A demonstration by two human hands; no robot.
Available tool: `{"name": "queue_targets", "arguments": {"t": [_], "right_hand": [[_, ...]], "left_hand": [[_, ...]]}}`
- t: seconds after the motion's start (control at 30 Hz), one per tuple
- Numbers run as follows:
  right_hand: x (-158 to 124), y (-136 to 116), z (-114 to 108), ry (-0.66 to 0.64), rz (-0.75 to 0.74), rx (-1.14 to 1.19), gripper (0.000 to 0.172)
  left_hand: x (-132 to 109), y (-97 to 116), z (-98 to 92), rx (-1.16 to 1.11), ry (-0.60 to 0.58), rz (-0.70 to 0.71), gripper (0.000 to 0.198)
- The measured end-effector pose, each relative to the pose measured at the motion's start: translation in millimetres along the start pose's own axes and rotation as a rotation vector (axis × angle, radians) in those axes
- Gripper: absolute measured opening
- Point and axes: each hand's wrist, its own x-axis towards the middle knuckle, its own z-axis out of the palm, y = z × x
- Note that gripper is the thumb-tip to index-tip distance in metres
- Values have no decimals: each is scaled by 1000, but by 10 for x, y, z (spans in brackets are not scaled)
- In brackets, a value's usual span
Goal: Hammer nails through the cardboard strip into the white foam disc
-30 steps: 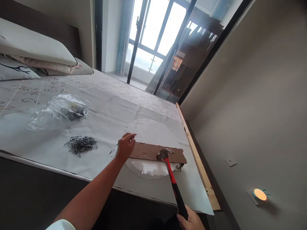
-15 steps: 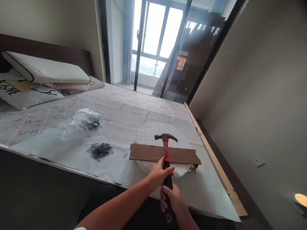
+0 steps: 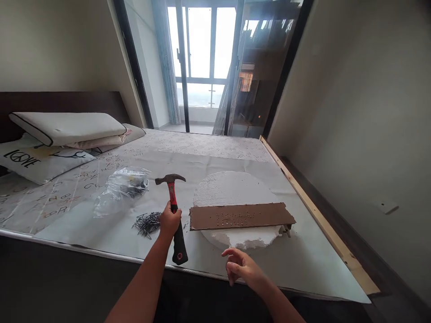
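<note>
Claw hammer (image 3: 173,196) x1 in L hand (image 3: 169,220), fingers wrapped; R hand (image 3: 240,265) empty, fingers spread near foam disc (image 3: 232,188).

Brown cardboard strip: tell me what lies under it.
A white foam disc lies under the brown cardboard strip; a small metal object shows beneath its right end. The covered part cannot be seen.
</note>
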Motion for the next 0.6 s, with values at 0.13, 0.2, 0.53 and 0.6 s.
{"name": "queue_targets", "arguments": {"t": [0.13,0.2,0.53,0.6], "right_hand": [[5,21,-33,-22,-4,-23,33],[12,7,-44,-13,-10,-40,30],[17,-65,-141,-6,21,-65,21],[6,-110,-165,20,19,-184,19]], "left_hand": [[199,-463,58,163,-91,-118,32],[223,-642,141,243,-156,-131,27],[138,-763,524,493,-378,-68,31],[157,-746,546,575,-401,-54,34]]}}
